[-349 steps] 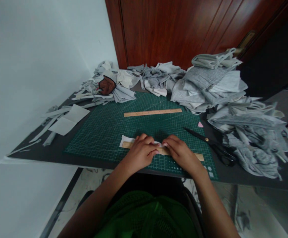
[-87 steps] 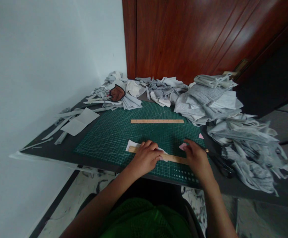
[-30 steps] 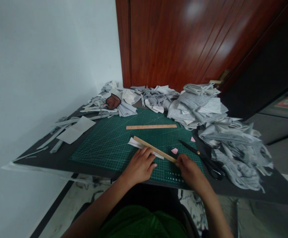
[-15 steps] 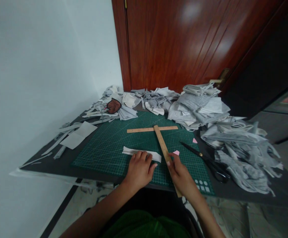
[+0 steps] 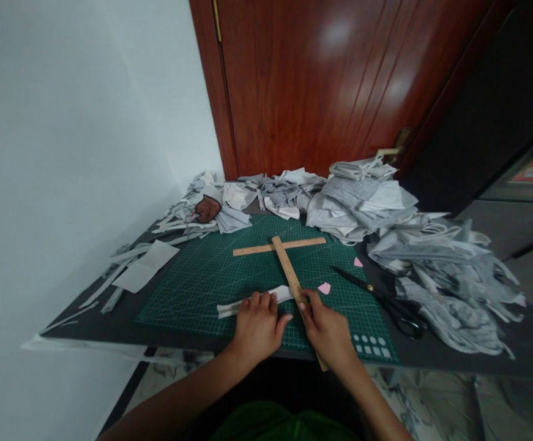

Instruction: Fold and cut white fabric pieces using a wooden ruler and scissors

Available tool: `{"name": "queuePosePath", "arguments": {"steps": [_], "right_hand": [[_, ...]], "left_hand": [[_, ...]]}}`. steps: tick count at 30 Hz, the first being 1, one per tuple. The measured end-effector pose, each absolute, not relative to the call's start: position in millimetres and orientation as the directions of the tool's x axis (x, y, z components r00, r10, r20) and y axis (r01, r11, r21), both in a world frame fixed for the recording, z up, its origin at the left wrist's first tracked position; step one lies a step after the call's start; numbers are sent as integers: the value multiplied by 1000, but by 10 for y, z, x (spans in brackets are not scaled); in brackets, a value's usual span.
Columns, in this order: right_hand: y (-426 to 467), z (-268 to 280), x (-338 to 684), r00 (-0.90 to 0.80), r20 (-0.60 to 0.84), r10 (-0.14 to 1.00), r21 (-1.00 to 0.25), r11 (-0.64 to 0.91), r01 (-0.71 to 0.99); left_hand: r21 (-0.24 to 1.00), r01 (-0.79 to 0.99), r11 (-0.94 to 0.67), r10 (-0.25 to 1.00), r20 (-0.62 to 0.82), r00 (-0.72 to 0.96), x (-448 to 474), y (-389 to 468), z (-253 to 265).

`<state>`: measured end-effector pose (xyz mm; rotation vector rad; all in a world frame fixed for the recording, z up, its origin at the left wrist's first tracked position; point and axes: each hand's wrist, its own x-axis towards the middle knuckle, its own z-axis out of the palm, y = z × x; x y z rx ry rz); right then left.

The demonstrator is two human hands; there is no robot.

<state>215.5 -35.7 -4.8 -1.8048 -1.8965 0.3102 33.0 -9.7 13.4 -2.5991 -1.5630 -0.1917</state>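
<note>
A narrow white fabric strip lies on the green cutting mat. Over its middle, my left hand is closed, its bent fingers together, holding the strip down; the thumb points away to the right. My right hand grips a wooden ruler that slants away from the table's near edge. The ruler lies over or against the strip's right end. Farther back, its tip crosses a second, thinner wooden ruler. Beside my right hand lies a small pink piece.
Black scissors lie open on the right, near another pink piece. Piles of grey and white fabric line the back and right. On the left are a pale sheet, cut strips and a brown piece. A wooden door stands behind.
The strip has turned, its left end coming nearer to me and its right end swinging away. The held ruler has shifted left to meet the strip's right end, uncovering more of the pink piece.
</note>
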Motion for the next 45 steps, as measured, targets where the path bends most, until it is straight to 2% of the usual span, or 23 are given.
{"name": "queuePosePath", "arguments": {"steps": [8,11,18,20,23,25,29,33,38,41,45], "right_hand": [[-412,10,2161,-152,167,974,-553,220,804],[-431,31,2166,-222,151,963,-541,268,797],[-453,113,2220,-331,69,941,-545,313,778],[-463,129,2203,-332,71,940,-493,323,808],[-476,130,2151,-284,58,957,-348,286,893],[-483,120,2113,-265,54,963,-302,269,915],[-495,100,2054,-238,69,969,-272,248,930],[-500,102,2028,-221,78,972,-239,233,943],[-485,111,2050,-226,38,973,-266,228,937],[-476,101,2067,-224,41,974,-287,226,931],[-468,80,2081,-216,52,975,-317,221,922]], "left_hand": [[4,948,-317,940,131,314,400,-232,171],[26,959,-281,955,109,277,408,-256,223],[171,922,-347,931,-59,361,235,-55,397],[174,918,-357,926,-66,372,179,24,380],[164,926,-340,934,-55,353,142,81,296],[177,930,-321,943,-29,331,146,67,229],[195,930,-311,950,83,300,167,-7,142],[140,938,-317,938,193,288,167,-17,132],[112,966,-234,949,245,201,161,11,131],[154,940,-304,925,286,252,137,10,111],[190,773,-605,788,279,548,91,13,81]]}}
